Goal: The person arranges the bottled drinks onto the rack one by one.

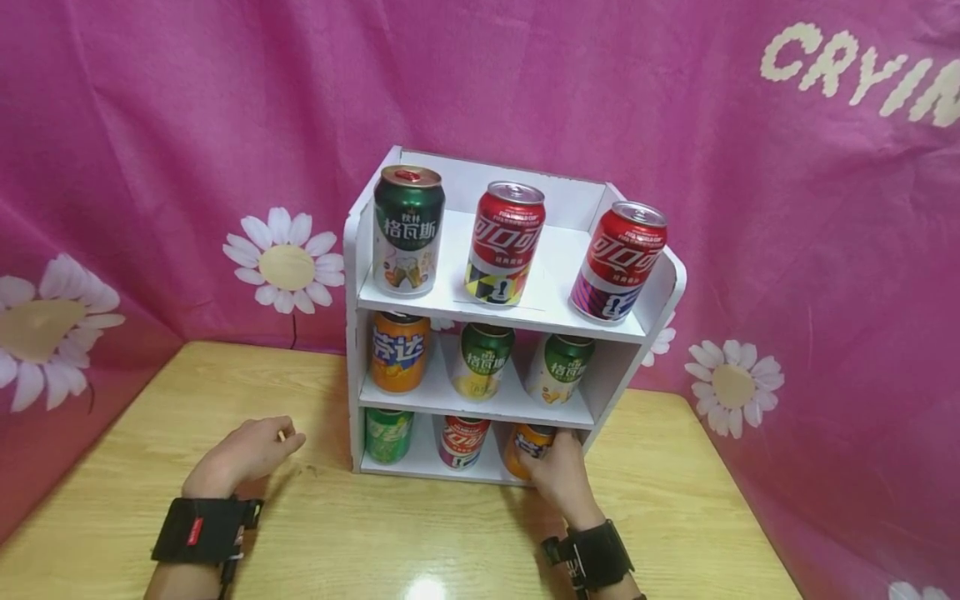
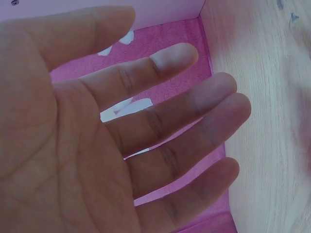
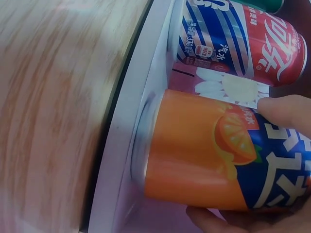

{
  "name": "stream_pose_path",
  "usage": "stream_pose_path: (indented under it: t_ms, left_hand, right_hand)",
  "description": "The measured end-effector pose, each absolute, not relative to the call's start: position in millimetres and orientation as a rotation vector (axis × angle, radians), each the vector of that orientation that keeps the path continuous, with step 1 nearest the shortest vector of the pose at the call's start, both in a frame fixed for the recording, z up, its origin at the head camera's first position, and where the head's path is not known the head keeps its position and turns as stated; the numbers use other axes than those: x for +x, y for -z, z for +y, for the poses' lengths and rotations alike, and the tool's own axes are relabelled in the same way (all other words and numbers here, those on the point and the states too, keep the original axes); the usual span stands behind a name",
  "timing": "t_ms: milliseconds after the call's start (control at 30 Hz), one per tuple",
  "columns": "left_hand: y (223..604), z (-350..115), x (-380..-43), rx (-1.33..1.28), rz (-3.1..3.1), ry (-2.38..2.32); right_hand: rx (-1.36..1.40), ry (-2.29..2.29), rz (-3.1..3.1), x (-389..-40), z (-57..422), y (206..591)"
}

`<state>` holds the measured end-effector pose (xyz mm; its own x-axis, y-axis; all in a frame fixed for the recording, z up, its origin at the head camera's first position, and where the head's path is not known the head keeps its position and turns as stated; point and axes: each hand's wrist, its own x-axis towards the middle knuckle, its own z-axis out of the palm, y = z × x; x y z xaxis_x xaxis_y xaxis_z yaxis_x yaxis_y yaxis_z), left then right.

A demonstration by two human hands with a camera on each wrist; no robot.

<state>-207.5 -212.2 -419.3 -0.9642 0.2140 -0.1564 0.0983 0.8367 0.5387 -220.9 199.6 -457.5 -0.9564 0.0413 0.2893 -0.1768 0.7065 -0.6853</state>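
Observation:
My right hand grips an orange soda can at the right end of the bottom shelf. In the right wrist view the thumb lies on one side of that can and fingers on the other, with its base at the shelf board. Beside it on the same shelf stands a red cola can, then a green can at the left end. My left hand is over the table left of the shelf, holding nothing. Its palm and spread, relaxed fingers fill the left wrist view.
The white three-tier shelf stands on a wooden table. Its middle tier holds another orange can and two green-and-yellow cans. On top stand a dark green can and two red cans. A pink curtain hangs behind.

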Motion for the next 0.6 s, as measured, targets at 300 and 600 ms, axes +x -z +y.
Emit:
stream_pose_path:
  t_ms: [300,600]
  left_hand:
    - [420.4,-204.1,-203.9,0.284,2.815,-0.824]
    - [418.5,-180.1,-192.1,0.315,2.806,-0.818]
  right_hand:
    - [0.109,-1.084,-2.628,-218.8,197.4,457.7]
    - [0.265,-0.981,-2.532,-198.0,199.9,455.3]
